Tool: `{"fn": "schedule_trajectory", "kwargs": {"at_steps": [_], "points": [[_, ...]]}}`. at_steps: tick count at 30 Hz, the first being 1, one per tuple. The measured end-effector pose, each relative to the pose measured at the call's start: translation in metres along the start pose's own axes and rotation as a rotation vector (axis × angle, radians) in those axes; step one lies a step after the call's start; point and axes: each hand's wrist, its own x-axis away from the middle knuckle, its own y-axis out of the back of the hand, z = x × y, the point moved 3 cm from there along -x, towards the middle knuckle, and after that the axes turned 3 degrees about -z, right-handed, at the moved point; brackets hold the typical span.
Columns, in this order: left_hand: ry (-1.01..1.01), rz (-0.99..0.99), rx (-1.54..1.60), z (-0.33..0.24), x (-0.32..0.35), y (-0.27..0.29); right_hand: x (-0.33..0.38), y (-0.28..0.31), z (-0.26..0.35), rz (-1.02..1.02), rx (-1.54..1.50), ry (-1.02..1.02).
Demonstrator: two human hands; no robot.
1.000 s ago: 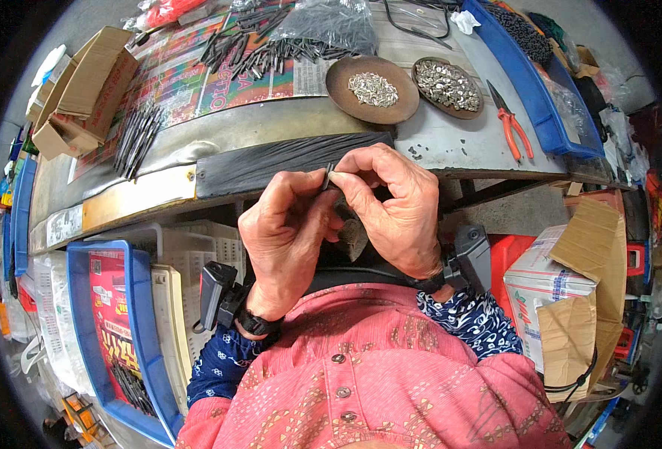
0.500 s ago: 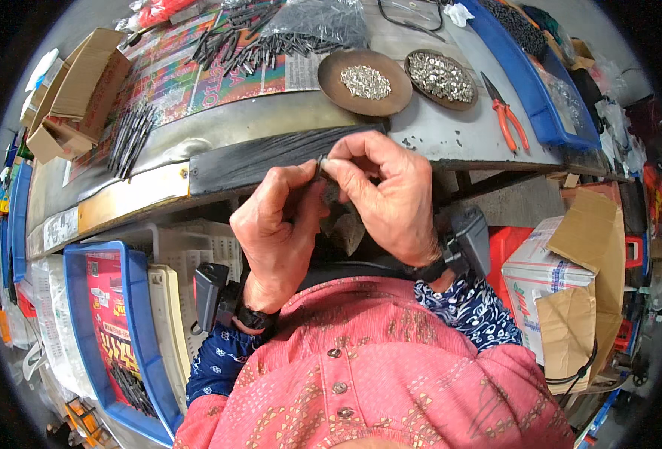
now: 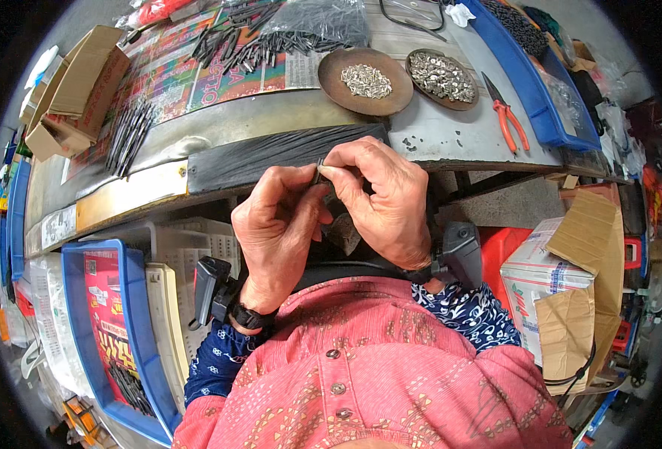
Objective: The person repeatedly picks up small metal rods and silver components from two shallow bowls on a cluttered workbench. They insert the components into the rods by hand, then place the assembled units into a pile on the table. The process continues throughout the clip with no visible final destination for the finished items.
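My left hand (image 3: 275,228) pinches a thin dark piece (image 3: 318,174) between thumb and fingers, just in front of the table edge. The fingers mostly hide it, so its kind is not plain. My right hand (image 3: 385,196) is closed in a pinch at the top end of that piece. Whatever small part may be in its fingertips is too small to name. Both hands meet in front of a black padded strip (image 3: 271,153) on the table's edge. Beyond them stand a brown bowl (image 3: 332,86) of small silvery metal pieces (image 3: 366,81) and a smaller dish (image 3: 462,105) of metal bits.
Red-handled pliers (image 3: 507,120) lie right of the dishes, beside a long blue tray (image 3: 529,82). Slim black rods (image 3: 129,138) lie at the left near a cardboard box (image 3: 84,82); more rods (image 3: 234,45) are heaped farther back. A blue bin (image 3: 145,329) and an opened carton (image 3: 581,292) flank me.
My hands stay together at the dark piece with only slight shifts of fingers and wrists. My right hand has moved slightly left and its wrist has turned a little.
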Motion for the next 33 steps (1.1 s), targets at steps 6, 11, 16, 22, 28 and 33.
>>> {"fn": "schedule_trajectory", "kwargs": {"at_steps": [6, 11, 16, 22, 28, 33], "points": [[0.068, 0.016, 0.139, 0.004, 0.000, 0.002, 0.001, -0.003, -0.002, 0.012, 0.006, 0.069], [0.073, 0.019, 0.169, 0.004, 0.001, 0.004, 0.003, -0.005, -0.007, 0.043, -0.183, -0.191], [-0.040, -0.008, -0.034, 0.004, 0.002, 0.003, 0.004, -0.003, -0.004, 0.047, -0.105, -0.165], [-0.015, -0.002, -0.035, 0.005, 0.002, 0.004, 0.005, -0.007, -0.009, -0.004, -0.259, -0.329], [-0.115, -0.013, -0.094, 0.004, 0.001, 0.003, 0.005, -0.005, -0.009, 0.027, -0.287, -0.366], [-0.036, 0.037, -0.014, 0.003, 0.001, 0.005, 0.004, -0.004, -0.022, 0.136, -0.710, -0.685]]}}
